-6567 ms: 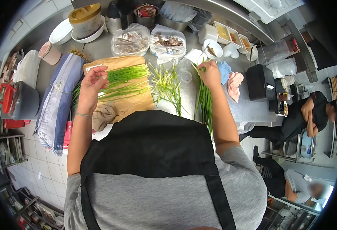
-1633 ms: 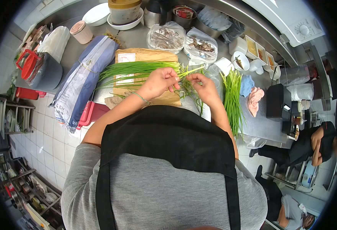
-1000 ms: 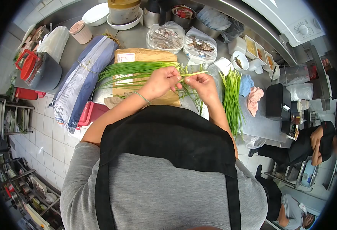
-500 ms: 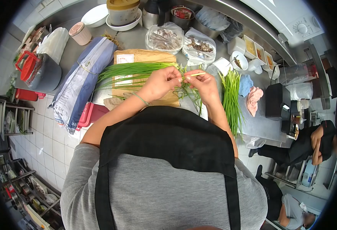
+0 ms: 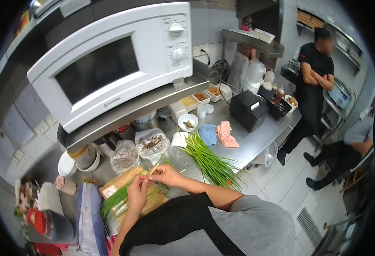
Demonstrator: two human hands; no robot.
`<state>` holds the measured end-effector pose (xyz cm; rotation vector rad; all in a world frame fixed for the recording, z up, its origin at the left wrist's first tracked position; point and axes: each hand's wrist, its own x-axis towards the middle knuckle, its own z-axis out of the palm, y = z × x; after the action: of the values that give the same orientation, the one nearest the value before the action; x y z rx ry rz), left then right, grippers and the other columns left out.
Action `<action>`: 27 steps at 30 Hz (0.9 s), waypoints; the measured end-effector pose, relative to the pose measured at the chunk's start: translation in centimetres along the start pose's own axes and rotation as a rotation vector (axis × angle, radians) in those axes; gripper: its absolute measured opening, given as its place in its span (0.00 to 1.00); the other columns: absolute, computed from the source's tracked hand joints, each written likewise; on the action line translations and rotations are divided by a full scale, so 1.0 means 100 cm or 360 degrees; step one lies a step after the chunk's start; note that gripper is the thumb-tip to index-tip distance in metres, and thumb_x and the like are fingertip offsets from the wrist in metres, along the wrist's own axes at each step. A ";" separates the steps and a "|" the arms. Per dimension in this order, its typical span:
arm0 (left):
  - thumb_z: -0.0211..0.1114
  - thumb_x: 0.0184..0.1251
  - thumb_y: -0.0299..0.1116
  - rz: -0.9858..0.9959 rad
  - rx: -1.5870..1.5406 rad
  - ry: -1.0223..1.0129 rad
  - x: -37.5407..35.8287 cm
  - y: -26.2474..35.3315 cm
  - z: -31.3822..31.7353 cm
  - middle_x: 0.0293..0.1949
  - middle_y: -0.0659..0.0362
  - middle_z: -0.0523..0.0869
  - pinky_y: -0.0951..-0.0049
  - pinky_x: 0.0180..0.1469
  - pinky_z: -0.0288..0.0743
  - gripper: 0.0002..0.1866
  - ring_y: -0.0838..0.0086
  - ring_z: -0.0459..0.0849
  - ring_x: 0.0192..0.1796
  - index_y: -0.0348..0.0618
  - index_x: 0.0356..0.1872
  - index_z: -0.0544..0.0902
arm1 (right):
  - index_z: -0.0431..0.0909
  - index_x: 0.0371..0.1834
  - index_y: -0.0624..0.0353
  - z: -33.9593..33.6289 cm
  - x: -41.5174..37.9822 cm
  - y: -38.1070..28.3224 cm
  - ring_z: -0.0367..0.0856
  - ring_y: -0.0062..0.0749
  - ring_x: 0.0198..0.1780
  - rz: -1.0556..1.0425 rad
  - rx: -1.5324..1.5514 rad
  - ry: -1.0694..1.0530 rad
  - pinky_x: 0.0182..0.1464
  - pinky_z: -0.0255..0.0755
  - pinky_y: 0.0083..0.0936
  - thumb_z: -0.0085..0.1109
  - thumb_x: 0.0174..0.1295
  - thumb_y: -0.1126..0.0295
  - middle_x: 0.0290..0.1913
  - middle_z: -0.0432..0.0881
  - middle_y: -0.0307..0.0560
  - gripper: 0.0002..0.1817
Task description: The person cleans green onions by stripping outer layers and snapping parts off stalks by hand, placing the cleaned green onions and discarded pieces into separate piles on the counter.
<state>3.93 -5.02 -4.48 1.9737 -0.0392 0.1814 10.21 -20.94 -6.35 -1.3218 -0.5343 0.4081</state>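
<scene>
My left hand (image 5: 137, 193) and my right hand (image 5: 167, 176) are close together, fingertips pinched on a thin chive stalk (image 5: 153, 169) with a pale end. Beneath and left of my left hand, a bunch of long green chives (image 5: 116, 203) lies on brown paper (image 5: 122, 177). Loose green trimmings lie around my right hand, partly hidden by it. A second, larger bunch of chives (image 5: 213, 164) fans out on the steel counter (image 5: 255, 147) to the right. A clear plastic cup (image 5: 179, 156) lies between that bunch and my right hand.
A white microwave (image 5: 110, 64) sits on a shelf above the counter. Two plastic bags (image 5: 152, 145) of food stand behind my hands. Blue and pink cloths (image 5: 226, 134) and a black machine (image 5: 248, 111) are at right. Two people (image 5: 313, 81) are farther right.
My view has swung up and to the right, bringing the microwave and the standing person into sight. Both hands remain together, pinching a stalk.
</scene>
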 end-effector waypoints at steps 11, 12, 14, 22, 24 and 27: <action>0.59 0.60 0.25 0.0301 0.0577 0.0185 -0.019 0.029 0.006 0.25 0.52 0.81 0.73 0.31 0.72 0.03 0.69 0.80 0.26 0.37 0.33 0.76 | 0.80 0.31 0.60 0.002 -0.024 -0.013 0.76 0.19 0.26 -0.0257 -0.0747 0.0177 0.31 0.70 0.20 0.65 0.52 0.64 0.24 0.81 0.42 0.11; 0.59 0.60 0.25 0.0326 0.0610 0.0177 -0.020 0.029 0.007 0.25 0.52 0.81 0.73 0.31 0.72 0.03 0.69 0.80 0.26 0.37 0.33 0.76 | 0.80 0.30 0.60 0.001 -0.027 -0.015 0.77 0.20 0.26 -0.0258 -0.0715 0.0169 0.30 0.70 0.21 0.65 0.52 0.64 0.24 0.81 0.43 0.11; 0.58 0.61 0.23 0.0276 0.0562 0.0078 -0.024 0.032 0.009 0.25 0.60 0.79 0.79 0.31 0.70 0.03 0.79 0.75 0.27 0.37 0.34 0.75 | 0.80 0.29 0.60 0.001 -0.031 -0.015 0.78 0.22 0.25 -0.0267 -0.0657 0.0148 0.30 0.70 0.21 0.65 0.52 0.63 0.24 0.81 0.44 0.11; 0.59 0.61 0.22 0.0174 0.0491 -0.0055 -0.025 0.038 0.015 0.25 0.64 0.76 0.82 0.31 0.67 0.04 0.83 0.71 0.26 0.37 0.35 0.75 | 0.80 0.28 0.63 -0.003 -0.035 -0.005 0.79 0.23 0.25 -0.0219 -0.0636 0.0243 0.29 0.70 0.21 0.65 0.51 0.64 0.24 0.82 0.45 0.12; 0.59 0.61 0.22 0.0166 0.0463 -0.0065 -0.025 0.039 0.017 0.24 0.64 0.76 0.83 0.30 0.67 0.03 0.84 0.71 0.26 0.37 0.35 0.75 | 0.80 0.28 0.63 -0.003 -0.036 -0.004 0.78 0.23 0.25 -0.0187 -0.0636 0.0257 0.28 0.70 0.21 0.65 0.51 0.64 0.24 0.82 0.45 0.12; 0.59 0.61 0.22 0.0170 0.0433 -0.0074 -0.024 0.039 0.018 0.24 0.64 0.76 0.83 0.30 0.66 0.03 0.84 0.71 0.26 0.37 0.35 0.75 | 0.80 0.28 0.62 -0.003 -0.037 -0.005 0.78 0.23 0.25 -0.0187 -0.0605 0.0264 0.29 0.70 0.21 0.65 0.51 0.64 0.24 0.82 0.44 0.11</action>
<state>1.32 -8.35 -2.01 2.2488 -0.1576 0.2200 7.40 -23.39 -6.45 -1.6627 -0.5640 0.0986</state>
